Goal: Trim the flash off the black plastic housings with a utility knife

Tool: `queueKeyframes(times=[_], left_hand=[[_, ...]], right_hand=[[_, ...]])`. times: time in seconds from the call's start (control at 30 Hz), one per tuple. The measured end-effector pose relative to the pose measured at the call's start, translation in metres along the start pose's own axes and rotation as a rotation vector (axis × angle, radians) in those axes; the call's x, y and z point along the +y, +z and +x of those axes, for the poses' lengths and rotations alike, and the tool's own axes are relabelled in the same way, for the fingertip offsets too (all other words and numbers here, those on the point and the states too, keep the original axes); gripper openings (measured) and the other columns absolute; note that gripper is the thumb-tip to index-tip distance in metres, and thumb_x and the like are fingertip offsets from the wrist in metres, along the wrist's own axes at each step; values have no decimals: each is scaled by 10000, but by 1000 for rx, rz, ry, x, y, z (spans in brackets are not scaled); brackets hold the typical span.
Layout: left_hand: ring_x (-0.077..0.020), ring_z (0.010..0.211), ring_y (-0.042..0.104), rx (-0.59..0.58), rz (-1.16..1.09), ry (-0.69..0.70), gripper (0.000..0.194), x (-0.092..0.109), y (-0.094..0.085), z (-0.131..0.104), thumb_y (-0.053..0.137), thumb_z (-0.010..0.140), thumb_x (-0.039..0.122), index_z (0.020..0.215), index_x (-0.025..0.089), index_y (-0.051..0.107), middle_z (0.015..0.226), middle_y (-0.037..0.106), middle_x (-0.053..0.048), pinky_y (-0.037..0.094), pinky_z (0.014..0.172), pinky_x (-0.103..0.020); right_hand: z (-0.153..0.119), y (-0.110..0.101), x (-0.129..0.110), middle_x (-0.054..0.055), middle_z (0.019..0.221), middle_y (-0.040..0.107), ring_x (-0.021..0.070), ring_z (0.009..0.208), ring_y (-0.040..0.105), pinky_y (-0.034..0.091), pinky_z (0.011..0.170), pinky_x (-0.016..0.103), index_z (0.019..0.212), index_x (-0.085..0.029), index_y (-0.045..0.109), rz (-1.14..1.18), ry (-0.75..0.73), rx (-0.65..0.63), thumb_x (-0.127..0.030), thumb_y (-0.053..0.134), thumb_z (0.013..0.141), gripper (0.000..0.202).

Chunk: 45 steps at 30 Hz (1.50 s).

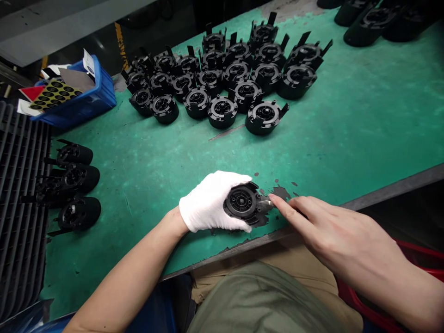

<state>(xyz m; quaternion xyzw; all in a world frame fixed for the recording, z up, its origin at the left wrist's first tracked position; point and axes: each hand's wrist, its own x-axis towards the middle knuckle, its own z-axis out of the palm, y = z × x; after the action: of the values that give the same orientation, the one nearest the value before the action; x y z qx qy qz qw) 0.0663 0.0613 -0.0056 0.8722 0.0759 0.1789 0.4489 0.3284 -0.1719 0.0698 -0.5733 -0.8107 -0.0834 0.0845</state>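
The housing [242, 202], a round black moulded plastic part, sits at the near edge of the green desk [364, 120], cupped in the gloved left hand [211, 201] with its ribbed face turned up. The glove wraps its left side and underside, fingers curled over the rim. The bare right hand [322, 222] pinches a small metal blade [266, 202] between thumb and forefinger and touches it to the housing's right edge.

The part looks light and stiff, with a hard, fairly smooth shell; the thin tabs that stick out from like parts seem the likeliest to snap. The rim and the round body offer the surest hold, as the glove takes it now, and the cloth should help against slipping.

More housings stand in rows [225, 78] further back, a few lie at the left [74, 185], and a blue bin [90, 99] sits beyond them.
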Motion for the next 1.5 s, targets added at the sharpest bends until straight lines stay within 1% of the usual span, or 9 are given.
queueKeyframes(times=[0.1,0.4,0.53,0.77,0.97,1.13,1.27,1.37,1.5], left_hand=[[-488,1486,904,4,-13,20,1174,-3,2,0,1094,832,980,1685,256,739,1596,902,-226,727,1351,-664],[-474,1501,905,26,0,90,1147,-5,3,-1,1096,886,918,1733,255,698,1620,896,-228,731,1351,-650],[-469,1485,914,38,-9,119,1111,-5,4,-1,1110,903,870,1727,247,700,1602,907,-222,740,1330,-631],[-458,1438,925,9,-19,65,1026,1,2,3,1087,922,872,1667,258,741,1549,923,-206,750,1297,-618],[-435,1404,941,59,6,144,981,1,1,2,1059,990,832,1691,246,702,1533,929,-205,770,1235,-591],[-449,1492,912,56,21,145,1050,0,0,-2,1054,996,844,1760,249,649,1623,894,-228,743,1313,-623],[-459,1530,895,35,13,127,1078,0,0,-3,1068,979,844,1777,260,639,1648,882,-232,733,1340,-641],[-458,1496,908,37,16,118,1072,0,0,-3,1071,975,842,1770,260,647,1634,888,-231,735,1332,-646],[-458,1510,901,33,19,106,1074,0,1,-4,1066,968,863,1755,255,662,1631,886,-232,730,1338,-644]], right_hand=[[-1,1,2,72,1087,817,229,880,782,541,695,355,1818,-59,549,-37,-17,-40,146,477,981,865],[-8,9,10,50,1124,803,206,906,776,519,688,343,1879,-99,487,-16,-40,-45,130,514,980,928],[-18,22,14,41,1142,787,208,882,748,465,666,347,1995,-204,404,31,17,-2,70,551,1023,1021],[-28,31,21,53,1192,795,195,851,724,453,673,314,1994,-307,493,214,52,-28,48,525,1107,956],[-29,32,17,65,1146,819,247,863,765,483,665,347,2085,-303,297,125,64,-24,49,487,1058,1103],[-30,31,13,71,1162,827,252,883,775,505,667,354,2101,-287,220,69,60,-31,41,492,1052,1132],[-20,18,12,76,1151,819,251,903,774,533,693,354,2097,-178,175,58,12,-46,91,508,1027,1153],[-15,12,12,75,1152,823,252,919,779,578,733,347,2083,-123,174,81,-29,-107,107,553,976,1192],[-26,21,7,58,1144,802,228,892,753,553,714,322,2071,-205,283,142,39,-56,73,547,1034,1106]])
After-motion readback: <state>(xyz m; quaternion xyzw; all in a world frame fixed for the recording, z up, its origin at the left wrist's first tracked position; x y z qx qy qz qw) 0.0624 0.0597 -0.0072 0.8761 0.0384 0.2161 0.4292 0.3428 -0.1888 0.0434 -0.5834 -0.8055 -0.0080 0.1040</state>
